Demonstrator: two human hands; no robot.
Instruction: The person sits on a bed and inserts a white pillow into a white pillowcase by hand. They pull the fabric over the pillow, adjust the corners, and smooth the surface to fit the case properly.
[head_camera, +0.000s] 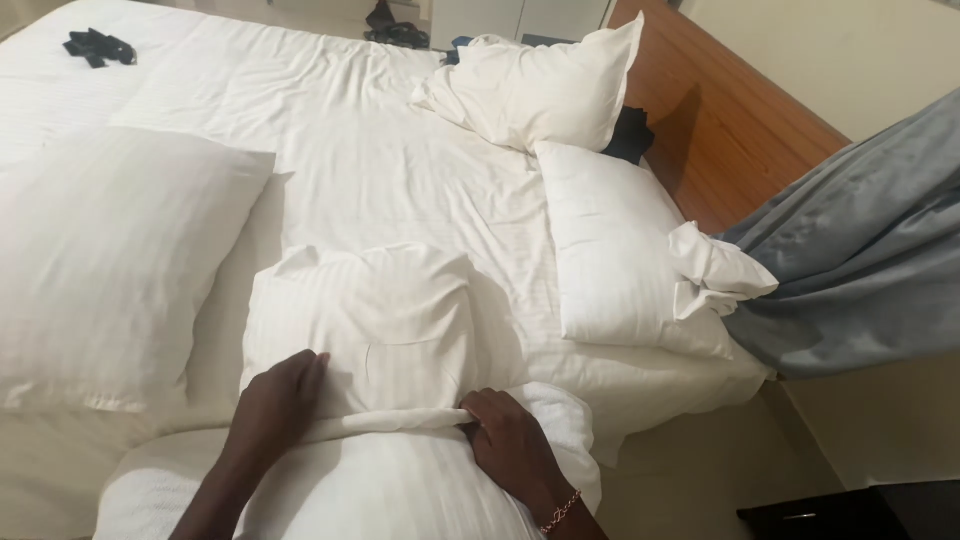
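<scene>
- Nearest the lens, a bare pillow (330, 495) lies across the bottom of the frame, its far end going into the open mouth of a white pillowcase (385, 320).
- Left hand (280, 405) rests palm down with fingers together, slipped under the rolled hem of the pillowcase; whether it grips anything cannot be told.
- Right hand (510, 440), a thin bracelet (562, 508) at the wrist, pinches that rolled hem between thumb and fingers.
- Pillowcase spreads away from the hands over the middle of the bed (350, 150), its closed end lying flat and creased.
- Large cased pillow (110, 265) lies just left of the pillowcase.
- Second pillow (615, 245) lies to the right, its loose case end bunched at the bed's edge.
- Third pillow (535, 85), crumpled, leans near the wooden headboard (730, 130), touching the second.
- Small dark item (98, 46) sits on the sheet at far left, well apart from the hands.
- Grey curtain (860, 260) hangs in from the right beside the bed; a dark cabinet (850, 510) shows at the lower right corner.
</scene>
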